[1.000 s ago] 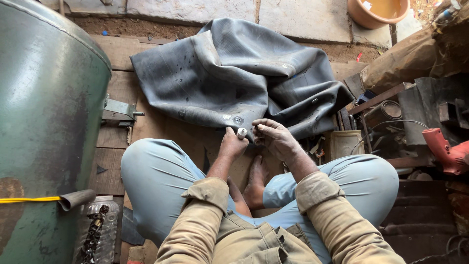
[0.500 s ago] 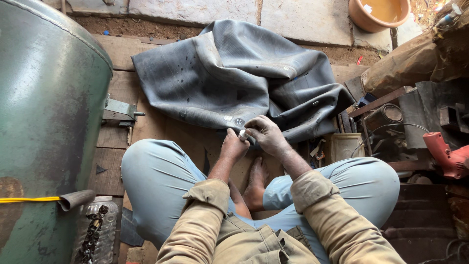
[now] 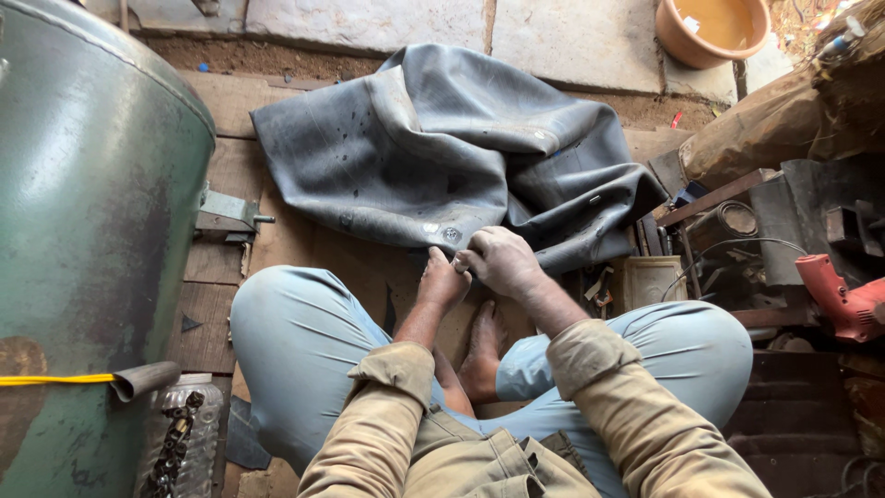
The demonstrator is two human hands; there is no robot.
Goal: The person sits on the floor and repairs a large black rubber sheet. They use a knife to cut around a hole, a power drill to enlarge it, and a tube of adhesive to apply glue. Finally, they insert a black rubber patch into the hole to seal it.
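Observation:
A slack grey rubber inner tube (image 3: 461, 148) lies crumpled on the wooden boards in front of my crossed legs. Two small round pale patches (image 3: 442, 231) show on its near edge. My left hand (image 3: 442, 281) and my right hand (image 3: 502, 261) meet just below that edge, fingertips pinched together. A small pale piece sits between the fingertips and is mostly hidden by them. My right hand curls over the top, knuckles up. My bare feet (image 3: 481, 346) rest under the hands.
A large green metal tank (image 3: 83, 240) fills the left side, with a yellow cord across it. A clear bottle of dark bits (image 3: 180, 443) stands below it. An orange bowl (image 3: 714, 28) sits at the back right. A red power tool (image 3: 839, 295) and metal clutter crowd the right.
Both hands have stayed at the tube's near edge. The right hand has curled further over the left fingertips, covering the small pale piece that showed between them a second ago.

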